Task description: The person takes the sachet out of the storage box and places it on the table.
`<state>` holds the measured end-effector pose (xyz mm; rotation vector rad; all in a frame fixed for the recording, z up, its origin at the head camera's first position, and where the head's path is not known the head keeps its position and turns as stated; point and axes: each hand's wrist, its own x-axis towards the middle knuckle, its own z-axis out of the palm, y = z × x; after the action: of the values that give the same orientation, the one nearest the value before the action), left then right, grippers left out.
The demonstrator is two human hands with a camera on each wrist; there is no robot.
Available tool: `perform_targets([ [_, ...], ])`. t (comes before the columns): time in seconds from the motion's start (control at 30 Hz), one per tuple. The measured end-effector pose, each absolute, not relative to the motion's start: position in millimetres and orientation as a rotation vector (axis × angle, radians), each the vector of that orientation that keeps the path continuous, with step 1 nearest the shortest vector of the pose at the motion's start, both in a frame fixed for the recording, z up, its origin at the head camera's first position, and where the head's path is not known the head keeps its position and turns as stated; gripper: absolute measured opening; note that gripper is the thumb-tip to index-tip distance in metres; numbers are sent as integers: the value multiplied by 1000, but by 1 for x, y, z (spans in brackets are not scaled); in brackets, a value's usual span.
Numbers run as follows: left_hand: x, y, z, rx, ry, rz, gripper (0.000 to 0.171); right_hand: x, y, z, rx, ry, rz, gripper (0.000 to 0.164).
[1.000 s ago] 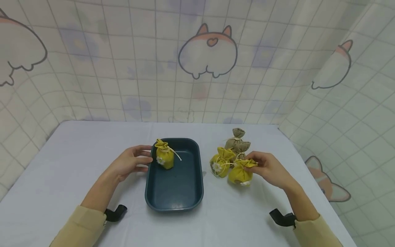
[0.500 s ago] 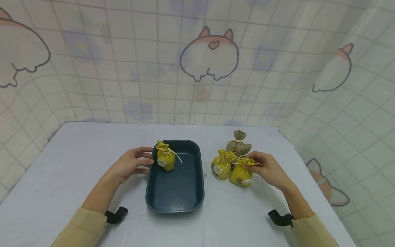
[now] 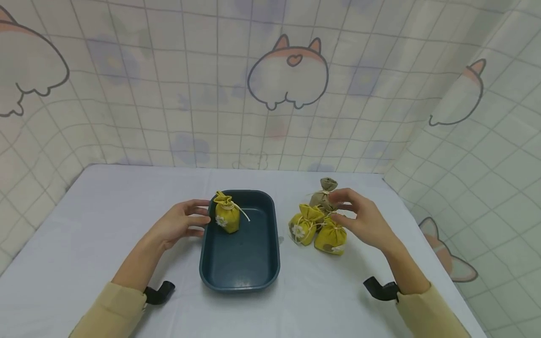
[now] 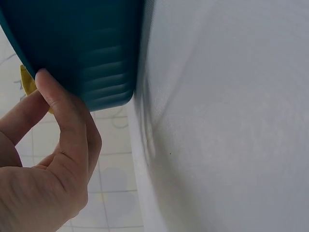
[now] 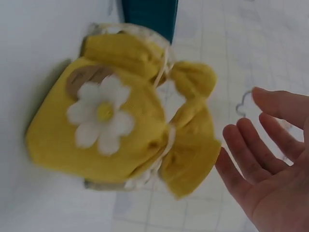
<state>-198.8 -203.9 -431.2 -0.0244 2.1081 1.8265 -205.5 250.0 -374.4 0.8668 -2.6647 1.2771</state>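
Observation:
My left hand (image 3: 179,223) lies at the left rim of a dark teal tray (image 3: 241,265); in the left wrist view its fingertips touch the tray's outer wall (image 4: 96,67). Inside that tray, at the far left, stands a yellow drawstring pouch (image 3: 228,219) with a white flower. To the right, two more yellow pouches (image 3: 302,227) sit side by side, with a brown pouch (image 3: 323,201) behind them. Spread fingers of my right hand (image 3: 365,220) hover beside the necks of these pouches, holding nothing. The nearer yellow pouch (image 5: 104,150) fills much of the right wrist view.
A white cloth covers the table (image 3: 139,188). Patterned curtain (image 3: 220,136) hangs behind it and along the sides. Black wrist mounts (image 3: 159,293) sit below both hands, at the cuffs of the sleeves.
My right hand has let go of the nearer yellow pouch's neck and moved up and away, towards the brown pouches. The left hand has kept its place at the tray.

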Motion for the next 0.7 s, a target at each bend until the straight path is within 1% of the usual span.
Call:
perform_targets([
  [0.17,-200,-204,-431,-33,2106,1830,62,-210,223,-365,962,-2580,1413,32],
  [0.37,-199,-204,-431,-45,2103,1830,62,-218,187,-365,987,-2543,1579,31],
  [0.7,-198,-203,-430,-33,2109,1833,64,-235,138,-371,1067,-2591,1572,28],
])
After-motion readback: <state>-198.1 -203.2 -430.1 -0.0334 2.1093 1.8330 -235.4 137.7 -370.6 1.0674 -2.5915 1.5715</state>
